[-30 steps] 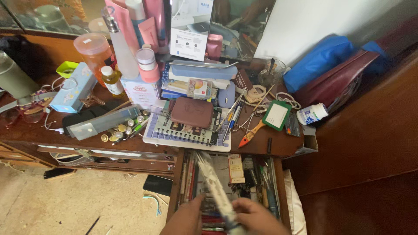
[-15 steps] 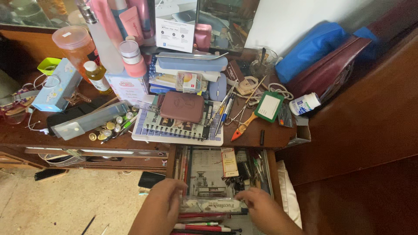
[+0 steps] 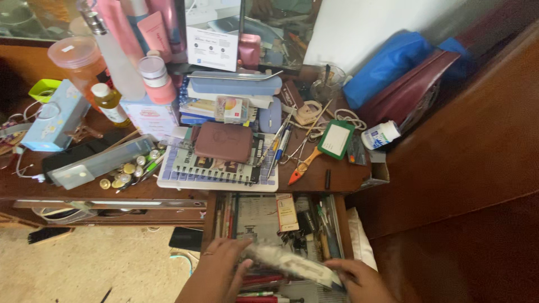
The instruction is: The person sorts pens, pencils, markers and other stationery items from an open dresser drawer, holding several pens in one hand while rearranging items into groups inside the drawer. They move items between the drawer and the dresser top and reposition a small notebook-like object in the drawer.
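Both my hands were low over the open drawer (image 3: 337,216), sharing one long, flat, pale packet (image 3: 289,264) that was blurred in the shot and lay slanted across the drawer's front. My left hand (image 3: 222,269) gripped its upper left end with the fingers spread along it, and my right hand (image 3: 359,278) closed on its lower right end, thumb side up. Under the packet lay red pens (image 3: 264,280) in a row, and further back in the drawer sat a printed sheet (image 3: 255,216), a small cream card (image 3: 287,212) and a jumble of dark tools. To the left of the drawer a black flat thing (image 3: 186,238) lay on the speckled floor (image 3: 84,269). Above the drawer, on the wooden desktop (image 3: 331,168), a spiral notebook (image 3: 219,165) carried a brown wallet (image 3: 223,141). Just right of it lay several pens (image 3: 279,147), an orange-handled brush (image 3: 303,164) and a green-framed card holder (image 3: 335,139), with a small white bottle (image 3: 380,134) beyond on its side. On the left were a clear flat case (image 3: 98,163), scattered round gold pieces (image 3: 120,174) and a light blue box (image 3: 56,116). At the back stood a stack of books (image 3: 230,98), a yellow oil bottle (image 3: 108,102), pink tubes (image 3: 151,28), and a blue bag (image 3: 393,64) against the wall.
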